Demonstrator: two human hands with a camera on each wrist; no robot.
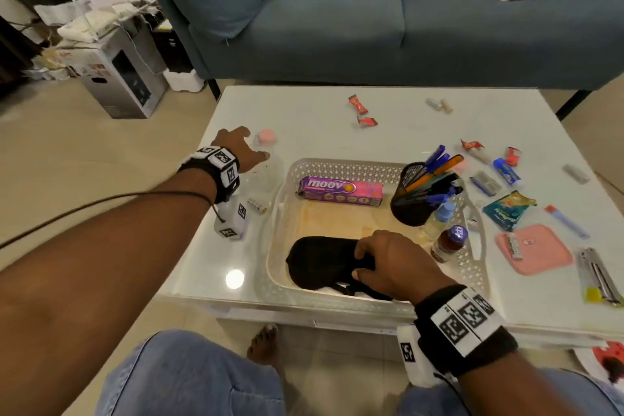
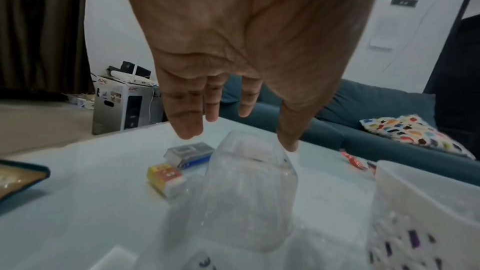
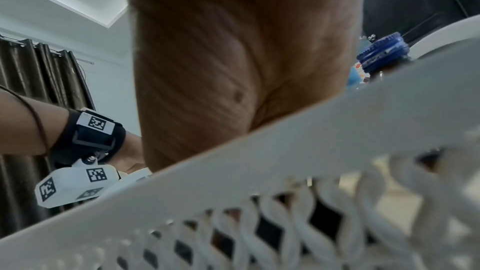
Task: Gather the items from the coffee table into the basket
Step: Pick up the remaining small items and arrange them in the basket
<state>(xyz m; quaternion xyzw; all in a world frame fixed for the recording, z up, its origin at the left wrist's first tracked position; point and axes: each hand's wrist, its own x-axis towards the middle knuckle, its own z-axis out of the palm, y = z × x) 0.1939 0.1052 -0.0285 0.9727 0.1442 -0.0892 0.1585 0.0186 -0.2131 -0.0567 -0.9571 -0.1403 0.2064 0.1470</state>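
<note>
The basket (image 1: pixel 337 165) sits near the front edge of the coffee table (image 1: pixel 422 132) and already holds a pink box (image 1: pixel 341 191), a black pen holder (image 1: pixel 413 203), two small bottles and a black cloth pouch (image 1: pixel 320 262). The right hand (image 1: pixel 393 263) is inside the basket at its near wall, fingers curled round and pinching the pouch, which lies on the basket floor; from this it looks as though the pouch is just being set down.

The next pick seems to fall to the left hand (image 1: pixel 241 149), which hovers just left of the basket over a clear plastic bottle (image 2: pixel 249 192). In the left wrist view the fingers (image 2: pixel 191 114) are straight and slightly spread, the thumb apart from them, and nothing is held. The bottle lies on its side directly below the fingertips, between thumb and fingers, its long axis running away from the wrist toward its pink cap (image 1: pixel 266 136). A grasp would need the hand to drop straight down and close across the bottle's width. Beyond the bottle lie a small yellow box (image 2: pixel 166 180) and a blue-and-clear one (image 2: pixel 189 154). Many items right of the basket are not yet gathered.
</note>
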